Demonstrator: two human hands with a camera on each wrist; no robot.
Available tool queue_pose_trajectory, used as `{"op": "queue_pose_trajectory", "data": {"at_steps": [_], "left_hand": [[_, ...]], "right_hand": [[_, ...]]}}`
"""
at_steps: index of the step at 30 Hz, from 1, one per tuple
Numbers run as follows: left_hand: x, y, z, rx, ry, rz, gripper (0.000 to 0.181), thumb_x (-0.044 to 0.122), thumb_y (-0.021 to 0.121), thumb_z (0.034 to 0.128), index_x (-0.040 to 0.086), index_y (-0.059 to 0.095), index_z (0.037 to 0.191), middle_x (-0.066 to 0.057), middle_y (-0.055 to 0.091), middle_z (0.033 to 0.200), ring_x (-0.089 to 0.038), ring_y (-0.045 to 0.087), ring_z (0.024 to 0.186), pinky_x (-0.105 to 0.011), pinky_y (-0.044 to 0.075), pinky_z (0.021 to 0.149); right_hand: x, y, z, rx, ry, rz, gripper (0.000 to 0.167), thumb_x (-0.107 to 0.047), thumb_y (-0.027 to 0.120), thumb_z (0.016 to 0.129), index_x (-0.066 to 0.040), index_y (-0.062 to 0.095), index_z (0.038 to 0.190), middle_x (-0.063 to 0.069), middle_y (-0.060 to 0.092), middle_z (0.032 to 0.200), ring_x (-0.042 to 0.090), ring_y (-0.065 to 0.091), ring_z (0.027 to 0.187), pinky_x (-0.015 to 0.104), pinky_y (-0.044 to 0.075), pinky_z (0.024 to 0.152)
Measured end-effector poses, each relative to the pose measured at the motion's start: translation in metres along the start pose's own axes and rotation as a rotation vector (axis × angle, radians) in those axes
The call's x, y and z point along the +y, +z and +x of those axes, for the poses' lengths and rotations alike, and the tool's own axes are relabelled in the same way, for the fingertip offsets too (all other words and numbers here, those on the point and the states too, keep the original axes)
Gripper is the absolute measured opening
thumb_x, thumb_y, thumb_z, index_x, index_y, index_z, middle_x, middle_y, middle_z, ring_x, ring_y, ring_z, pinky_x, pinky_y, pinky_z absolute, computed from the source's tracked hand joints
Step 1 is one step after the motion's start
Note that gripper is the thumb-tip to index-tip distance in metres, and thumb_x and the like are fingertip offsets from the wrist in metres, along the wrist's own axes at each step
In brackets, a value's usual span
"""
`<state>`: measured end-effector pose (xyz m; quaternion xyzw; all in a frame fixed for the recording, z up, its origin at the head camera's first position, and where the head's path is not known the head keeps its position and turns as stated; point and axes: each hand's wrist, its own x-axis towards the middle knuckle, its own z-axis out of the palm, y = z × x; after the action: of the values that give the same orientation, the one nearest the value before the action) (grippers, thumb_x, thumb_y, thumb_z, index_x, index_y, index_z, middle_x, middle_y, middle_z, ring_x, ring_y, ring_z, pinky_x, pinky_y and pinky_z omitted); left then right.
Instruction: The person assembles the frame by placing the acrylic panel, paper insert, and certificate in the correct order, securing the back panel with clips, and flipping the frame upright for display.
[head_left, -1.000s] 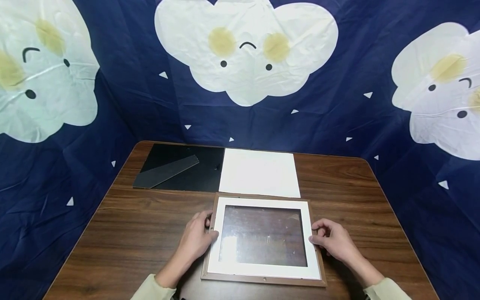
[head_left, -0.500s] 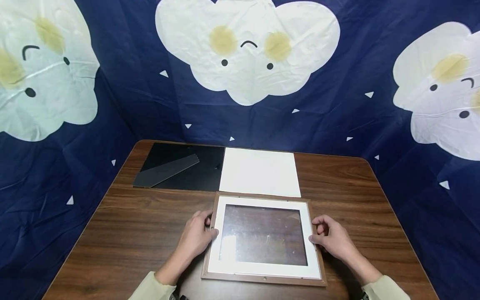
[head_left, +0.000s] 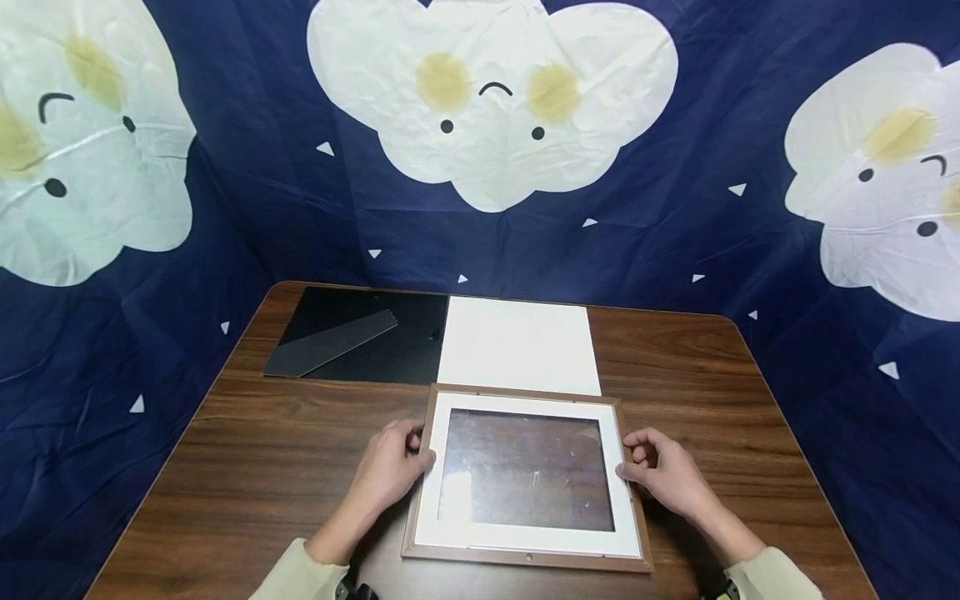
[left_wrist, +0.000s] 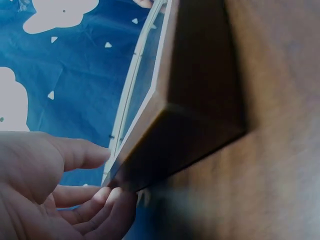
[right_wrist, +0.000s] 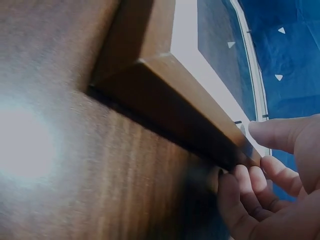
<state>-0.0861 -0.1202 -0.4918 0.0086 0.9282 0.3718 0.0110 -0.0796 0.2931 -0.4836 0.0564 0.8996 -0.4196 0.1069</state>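
Observation:
A brown wooden picture frame [head_left: 527,561] lies face down on the table, its white mat [head_left: 630,500] and clear pane [head_left: 525,471] showing from the back. My left hand [head_left: 390,468] grips its left side, thumb at the top edge and fingers curled against the outer wall. On the opposite side, my right hand [head_left: 667,473] holds the frame the same way. Both wrist views show the frame's corner close up, with the left hand [left_wrist: 65,185] and right hand [right_wrist: 280,180] pinching its side farther along.
Behind the frame lies a white sheet [head_left: 517,346]. Left of that sheet is a black backing board [head_left: 405,358] with a dark stand leg [head_left: 330,346] on it. Dark blue cloth [head_left: 525,250] with clouds hangs round the wooden table [head_left: 285,467].
Both thumbs have shifted slightly towards the far end along the frame's sides. The frame and the boards behind it stay in place.

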Motion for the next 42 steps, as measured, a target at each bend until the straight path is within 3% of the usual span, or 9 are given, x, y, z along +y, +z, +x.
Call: {"op": "queue_pose_trajectory", "data": {"at_steps": [6,10,20,34,42], "left_hand": [[-0.001,-0.005,0.015,0.027,0.009,0.016,0.022,0.015,0.072,0.0866,0.005,0.075,0.106,0.0,0.063,0.084,-0.016,0.056,0.078,-0.038,0.049,0.076],[0.0,-0.007,0.026,0.051,0.016,0.005,0.015,0.016,0.071,0.0892,0.007,0.075,0.1,-0.001,0.063,0.083,-0.017,0.055,0.078,-0.037,0.048,0.076],[0.002,-0.014,0.06,0.108,0.11,-0.035,0.015,0.013,0.068,0.0888,0.005,0.076,0.098,-0.005,0.068,0.087,-0.017,0.061,0.078,-0.036,0.05,0.073],[0.009,-0.017,0.102,0.012,0.046,-0.038,0.031,0.021,0.063,0.0956,0.005,0.071,0.121,-0.012,0.073,0.112,-0.028,0.067,0.103,-0.048,0.053,0.093],[0.012,-0.013,0.117,-0.036,-0.01,-0.072,0.037,0.023,0.061,0.0962,0.003,0.067,0.127,-0.015,0.071,0.12,-0.031,0.064,0.114,-0.049,0.049,0.1]], "right_hand": [[0.0,-0.005,0.008,0.01,-0.018,-0.044,0.036,-0.014,0.081,0.086,-0.002,0.064,0.116,0.009,0.061,0.096,0.016,0.059,0.066,0.029,0.053,0.053],[-0.002,-0.008,0.015,0.037,-0.052,-0.102,0.035,-0.017,0.081,0.087,-0.003,0.066,0.115,0.008,0.063,0.096,0.017,0.058,0.076,0.027,0.05,0.059],[-0.008,-0.016,0.039,0.106,-0.15,-0.184,0.028,-0.02,0.078,0.09,-0.004,0.067,0.111,0.005,0.064,0.095,0.019,0.058,0.085,0.029,0.046,0.073],[-0.026,-0.01,0.076,0.14,-0.16,-0.196,0.036,-0.023,0.073,0.093,-0.001,0.066,0.121,0.014,0.066,0.108,0.029,0.062,0.099,0.04,0.049,0.083],[-0.033,-0.006,0.09,0.122,-0.108,-0.196,0.037,-0.023,0.071,0.094,-0.001,0.064,0.123,0.016,0.065,0.111,0.03,0.058,0.101,0.044,0.047,0.087]]}}
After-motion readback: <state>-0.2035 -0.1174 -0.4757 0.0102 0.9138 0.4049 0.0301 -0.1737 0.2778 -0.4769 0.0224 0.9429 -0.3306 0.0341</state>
